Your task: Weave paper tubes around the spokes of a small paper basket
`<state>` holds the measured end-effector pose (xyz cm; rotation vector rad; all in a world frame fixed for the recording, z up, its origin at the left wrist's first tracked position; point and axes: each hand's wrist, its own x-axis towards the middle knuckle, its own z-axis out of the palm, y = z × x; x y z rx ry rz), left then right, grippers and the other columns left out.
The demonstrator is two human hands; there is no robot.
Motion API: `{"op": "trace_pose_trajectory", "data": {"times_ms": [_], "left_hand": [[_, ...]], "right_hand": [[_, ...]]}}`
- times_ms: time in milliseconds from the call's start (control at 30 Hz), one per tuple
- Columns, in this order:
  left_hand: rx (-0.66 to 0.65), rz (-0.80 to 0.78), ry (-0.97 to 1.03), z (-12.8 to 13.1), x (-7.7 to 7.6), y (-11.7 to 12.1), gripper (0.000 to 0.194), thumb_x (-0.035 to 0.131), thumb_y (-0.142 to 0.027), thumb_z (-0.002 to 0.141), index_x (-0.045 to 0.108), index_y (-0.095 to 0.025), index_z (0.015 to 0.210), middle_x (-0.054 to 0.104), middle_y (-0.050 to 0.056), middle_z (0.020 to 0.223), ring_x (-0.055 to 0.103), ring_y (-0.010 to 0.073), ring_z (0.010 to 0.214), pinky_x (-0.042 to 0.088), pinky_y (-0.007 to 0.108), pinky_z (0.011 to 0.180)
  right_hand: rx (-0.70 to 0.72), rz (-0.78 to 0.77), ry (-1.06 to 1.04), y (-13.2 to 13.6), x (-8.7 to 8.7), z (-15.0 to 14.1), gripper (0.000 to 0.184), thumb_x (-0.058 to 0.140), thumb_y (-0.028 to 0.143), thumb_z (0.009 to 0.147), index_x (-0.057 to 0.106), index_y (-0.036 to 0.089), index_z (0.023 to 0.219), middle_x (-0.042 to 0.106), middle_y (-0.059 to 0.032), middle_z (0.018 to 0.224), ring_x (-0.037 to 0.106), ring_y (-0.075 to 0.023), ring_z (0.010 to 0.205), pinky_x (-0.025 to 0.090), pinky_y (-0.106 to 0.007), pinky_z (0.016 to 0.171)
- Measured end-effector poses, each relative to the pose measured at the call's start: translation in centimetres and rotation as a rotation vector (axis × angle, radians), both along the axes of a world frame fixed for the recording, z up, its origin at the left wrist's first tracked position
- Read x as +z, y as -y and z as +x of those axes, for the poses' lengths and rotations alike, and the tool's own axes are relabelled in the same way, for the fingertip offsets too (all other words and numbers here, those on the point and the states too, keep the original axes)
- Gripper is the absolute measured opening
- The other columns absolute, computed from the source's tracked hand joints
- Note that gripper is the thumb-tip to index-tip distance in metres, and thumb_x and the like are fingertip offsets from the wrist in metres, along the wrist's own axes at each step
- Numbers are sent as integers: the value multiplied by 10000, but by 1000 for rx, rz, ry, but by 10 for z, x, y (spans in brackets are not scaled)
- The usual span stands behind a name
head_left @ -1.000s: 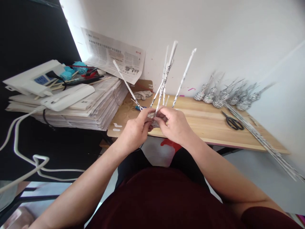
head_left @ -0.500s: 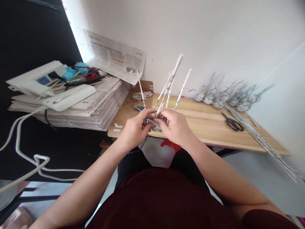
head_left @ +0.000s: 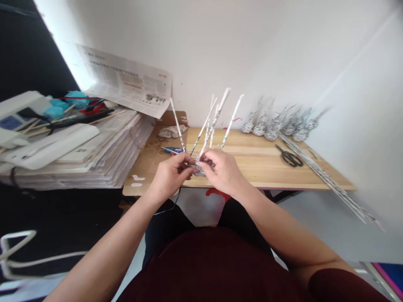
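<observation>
Both hands meet over the front edge of a wooden table (head_left: pixel 252 167). My left hand (head_left: pixel 171 174) and my right hand (head_left: pixel 220 170) are closed on a small woven piece of rolled newspaper (head_left: pixel 199 167). Several thin paper rods (head_left: pixel 217 119) stick up and fan out from it toward the wall. The woven part is mostly hidden by my fingers.
A row of several finished woven pieces (head_left: pixel 277 126) lies at the back right, with black scissors (head_left: pixel 289 157) and a bundle of long paper rods (head_left: pixel 330 184) beside them. A tall stack of newspapers (head_left: pixel 94 147) with a power strip and tools stands at the left. A blue tool (head_left: pixel 171 149) and a crumpled cloth (head_left: pixel 171 131) lie near the stack.
The rods have swung closer together and more upright. The view has shifted, so everything sits further left and lower in the picture. My hands stay closed on the woven piece.
</observation>
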<state>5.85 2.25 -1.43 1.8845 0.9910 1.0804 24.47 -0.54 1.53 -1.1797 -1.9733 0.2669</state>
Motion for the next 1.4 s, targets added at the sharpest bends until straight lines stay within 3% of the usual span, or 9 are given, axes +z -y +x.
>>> {"op": "trace_pose_trajectory", "data": {"times_ms": [200, 467, 800, 1067, 1233, 1400], "left_hand": [[-38, 10, -77, 16, -4, -19, 183, 726, -348, 830, 661, -199, 914, 714, 5, 799, 675, 134, 638, 564, 247, 619], [-100, 111, -172, 61, -1, -48, 82, 683, -260, 830, 651, -185, 842, 675, -15, 695, 657, 126, 592, 513, 232, 599], [-169, 252, -208, 123, -24, -102, 18, 626, -171, 813, 615, -185, 813, 648, -5, 699, 620, 145, 654, 478, 256, 652], [-180, 144, -162, 162, -51, -145, 42, 641, -179, 798, 600, -185, 804, 642, -3, 724, 609, 150, 668, 486, 274, 678], [-199, 117, -131, 180, -56, -168, 71, 649, -200, 789, 579, -195, 779, 628, -10, 709, 613, 149, 657, 505, 271, 658], [-177, 46, -48, 186, -62, -174, 110, 668, -249, 797, 584, -197, 843, 650, -5, 753, 617, 140, 643, 520, 271, 647]], "right_hand": [[-43, -18, 8, -5, -6, 16, 36, 610, 192, 909, 624, 206, 879, 671, -22, 799, 597, -170, 790, 434, -277, 737], [-125, -38, -37, -24, -17, 53, 45, 618, 190, 888, 595, 205, 853, 672, -15, 787, 597, -159, 740, 416, -266, 697], [-238, -89, -124, -64, -37, 103, 65, 615, 195, 856, 581, 213, 804, 698, 1, 745, 623, -157, 698, 418, -266, 677], [-309, -181, -223, -110, -68, 134, 45, 603, 215, 858, 581, 205, 820, 692, 3, 735, 614, -143, 642, 440, -266, 653], [-382, -188, -243, -130, -68, 146, 31, 603, 212, 855, 594, 204, 826, 715, -9, 774, 646, -153, 687, 462, -275, 671], [-393, -173, -232, -138, -68, 151, 52, 600, 243, 854, 590, 210, 814, 710, 0, 754, 626, -152, 653, 447, -274, 647]]}}
